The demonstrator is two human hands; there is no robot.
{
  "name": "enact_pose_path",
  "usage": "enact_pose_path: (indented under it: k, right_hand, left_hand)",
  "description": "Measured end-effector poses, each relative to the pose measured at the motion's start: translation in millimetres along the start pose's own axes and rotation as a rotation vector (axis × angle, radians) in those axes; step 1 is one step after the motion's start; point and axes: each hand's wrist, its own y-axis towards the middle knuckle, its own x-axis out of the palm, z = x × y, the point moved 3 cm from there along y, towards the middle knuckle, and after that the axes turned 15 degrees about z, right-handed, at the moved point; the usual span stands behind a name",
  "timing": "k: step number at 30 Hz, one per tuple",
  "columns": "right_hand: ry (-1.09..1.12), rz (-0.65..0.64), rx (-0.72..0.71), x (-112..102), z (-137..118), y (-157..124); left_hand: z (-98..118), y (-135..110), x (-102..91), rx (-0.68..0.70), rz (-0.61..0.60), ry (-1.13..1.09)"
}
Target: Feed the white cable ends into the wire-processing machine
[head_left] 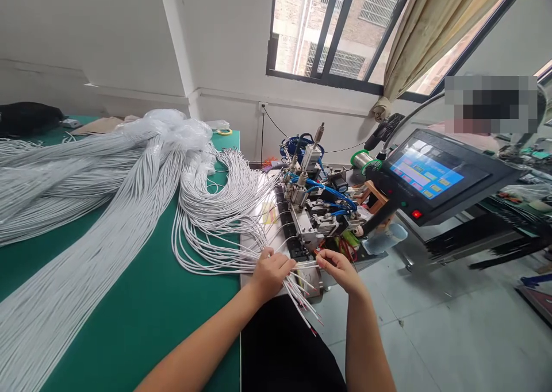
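My left hand (271, 272) is closed over a bunch of white cables (297, 297), whose stripped ends with reddish inner wires fan out below it. My right hand (338, 270) pinches the end of one or more white cables to the right of that bunch, with thumb and forefinger together. Just beyond both hands stands a bench machine (308, 208) with metal cylinders and blue air hoses. Several white cables lead into its left side. A looped coil of white cable (211, 208) lies left of the machine and runs toward my left hand.
Long white cable bundles (116, 242) cover much of the green table (146, 323), with clear plastic wrap (166, 127) around some. At the right a touchscreen panel (426, 170) juts out on an arm. A solder wire spool (364, 159) stands behind. Another person (470, 129) is at the far right.
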Motion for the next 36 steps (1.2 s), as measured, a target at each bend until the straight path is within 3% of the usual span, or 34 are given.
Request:
enact_pose_path:
  k: [8,12,19,22,29,36]
  right_hand:
    - [0.115,0.165,-0.039,13,7,4]
    - [0.146,0.171,-0.053,18,13,8]
    - [-0.204,0.262,-0.166,9,25,20]
    - [-0.255,0.266,-0.182,12,37,24]
    - [-0.06,0.236,-0.08,19,53,31]
    - [0.314,0.214,0.214,32,72,37]
  left_hand:
    - [0,-2,7.7,0.095,-0.072,-0.009]
    - [0,-1,8.7,0.051,-0.092,0.011]
    - [0,1,9.7,-0.079,-0.109,0.11]
    - [0,1,12.2,-0.105,-0.121,0.17]
    - [-1,0,14.0,-0.108,-0.095,0.211]
    - [-2,0,16.0,-0.139,-0.147,0.211]
